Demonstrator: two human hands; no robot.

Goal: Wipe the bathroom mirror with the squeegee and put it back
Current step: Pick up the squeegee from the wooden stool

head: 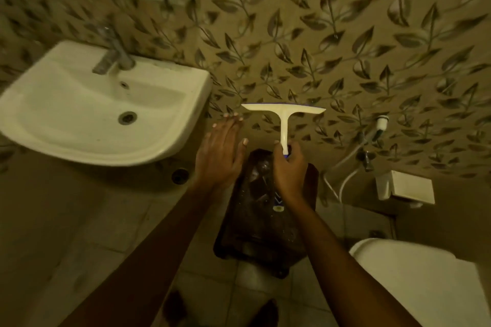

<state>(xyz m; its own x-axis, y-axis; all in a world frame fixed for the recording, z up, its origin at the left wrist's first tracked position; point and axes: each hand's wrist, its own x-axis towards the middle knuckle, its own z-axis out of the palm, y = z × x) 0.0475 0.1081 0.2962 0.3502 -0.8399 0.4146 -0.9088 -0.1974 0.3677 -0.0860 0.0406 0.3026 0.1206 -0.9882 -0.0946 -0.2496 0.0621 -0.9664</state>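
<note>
Between sink (164, 141) and toilet (425, 287): we look down at a dark bin (252, 233) on the tiled floor (119, 220); our arms reach out over it
squeegee (283, 119): white, upright, blade on top and nearly level; held in the air before the leaf-patterned wall (372, 48), above the bin's far end
right hand (288, 167): our fingers and thumb curl round the handle's lower end, gripping it
left hand (220, 151): flat, fingers straight and together, holding nothing; just left of the handle, apart from it
tap (114, 58): metal, at the sink's back edge
hose (372, 135): on the wall beyond the toilet; a white box (409, 188) sits just below it
</note>
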